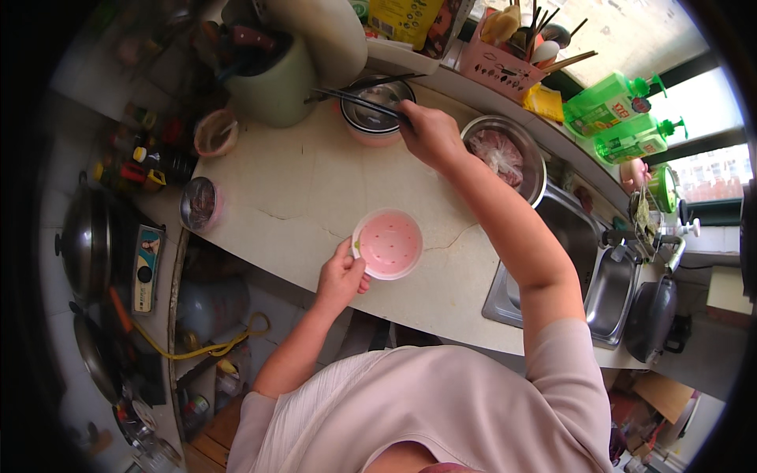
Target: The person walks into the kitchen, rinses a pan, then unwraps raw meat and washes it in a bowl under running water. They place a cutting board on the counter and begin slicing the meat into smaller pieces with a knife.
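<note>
My left hand point(341, 273) grips the rim of a small pink bowl point(389, 245) with red specks inside, close to the counter's front edge. The bowl's inside shows no contents. Farther back, my right hand point(430, 133) holds dark chopsticks point(361, 101) by one end. Their tips point left, above a steel-lined bowl point(378, 121) with a pinkish lower part. A further dark stick point(390, 80) crosses over this bowl's far rim; whether it rests there is unclear. Beside my right forearm is a steel basin point(535, 159) with raw meat in a clear plastic bag point(497, 155).
A double steel sink point(565, 236) lies at right. Green pump bottles point(603, 106) and a pink utensil holder point(497, 65) line the window ledge. At left stand two small containers point(216, 133) point(201, 204), a greenish knife holder point(278, 88) and a gas stove point(145, 269) with a lidded wok point(89, 242).
</note>
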`<act>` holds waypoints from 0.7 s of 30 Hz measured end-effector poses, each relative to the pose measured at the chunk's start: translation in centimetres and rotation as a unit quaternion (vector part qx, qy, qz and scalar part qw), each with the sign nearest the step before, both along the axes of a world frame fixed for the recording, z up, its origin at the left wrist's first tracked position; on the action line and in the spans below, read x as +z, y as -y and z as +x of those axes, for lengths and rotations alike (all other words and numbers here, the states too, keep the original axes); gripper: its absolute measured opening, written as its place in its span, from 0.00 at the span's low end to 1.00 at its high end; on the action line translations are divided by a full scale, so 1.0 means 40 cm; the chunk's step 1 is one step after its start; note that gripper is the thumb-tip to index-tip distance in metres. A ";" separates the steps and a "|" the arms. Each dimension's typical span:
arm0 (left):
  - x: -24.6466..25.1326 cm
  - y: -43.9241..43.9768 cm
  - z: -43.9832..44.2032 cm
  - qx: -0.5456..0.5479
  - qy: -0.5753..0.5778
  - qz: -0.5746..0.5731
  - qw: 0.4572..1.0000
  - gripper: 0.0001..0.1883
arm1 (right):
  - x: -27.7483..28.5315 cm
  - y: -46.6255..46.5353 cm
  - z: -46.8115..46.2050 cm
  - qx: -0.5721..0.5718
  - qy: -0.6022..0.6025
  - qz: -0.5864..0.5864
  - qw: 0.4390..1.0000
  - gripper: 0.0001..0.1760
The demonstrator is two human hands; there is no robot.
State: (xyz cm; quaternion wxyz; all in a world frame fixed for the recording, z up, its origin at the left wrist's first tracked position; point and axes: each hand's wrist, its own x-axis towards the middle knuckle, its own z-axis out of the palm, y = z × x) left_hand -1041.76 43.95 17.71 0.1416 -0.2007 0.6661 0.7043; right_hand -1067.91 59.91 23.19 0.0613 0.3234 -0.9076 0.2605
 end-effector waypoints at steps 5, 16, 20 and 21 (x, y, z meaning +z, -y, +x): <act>0.072 0.134 -0.032 0.092 -0.057 -0.033 0.994 0.26 | -0.131 0.192 -0.198 -0.006 -0.049 0.108 0.993 0.11; 0.111 0.249 -0.317 0.111 -0.044 -0.076 0.990 0.24 | -0.039 0.059 -0.123 -0.022 -0.024 0.158 0.987 0.08; 0.077 0.205 -0.494 0.066 -0.087 -0.078 0.991 0.21 | 0.075 -0.078 -0.061 -0.107 -0.028 0.113 0.987 0.10; 0.066 0.187 -0.542 0.060 -0.099 -0.078 0.990 0.19 | 0.090 -0.098 -0.052 -0.112 -0.027 0.120 0.986 0.11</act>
